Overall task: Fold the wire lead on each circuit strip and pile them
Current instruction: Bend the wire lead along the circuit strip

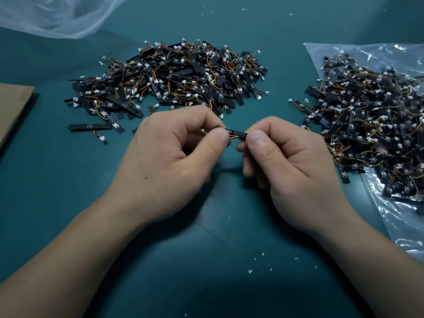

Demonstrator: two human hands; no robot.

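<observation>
One circuit strip held off the worktop, over its middle, between two bare hands. Left hand: thumb and forefinger pinched together on the strip's left end, right at the wire lead (red and yellow strands showing, the rest hidden under the thumb); remaining fingers curled under the palm. Right hand: thumb and forefinger clamped on the strip's right end, other fingers tucked likewise. Only a short black stretch of the strip visible between the two thumbs.

Two heaps of the same black strips with white connectors, far too many in either to count. Far heap spread directly on the worktop beyond the hands, toward the far edge, with a few stray strips lying loose at its near left fringe. Right heap resting on one clear plastic bag along the right edge, near the right hand.

One piece of brown cardboard at the left edge; one sheet of white translucent film in the far left corner. Scattered white crumbs toward the near edge, a few more toward the far edge.

Open room: the green stretch between the forearms, the stretch from the left hand out to the cardboard, and the gap between the two heaps.

Fine pale print on the held strip and white marks on several others, all too small to read.
</observation>
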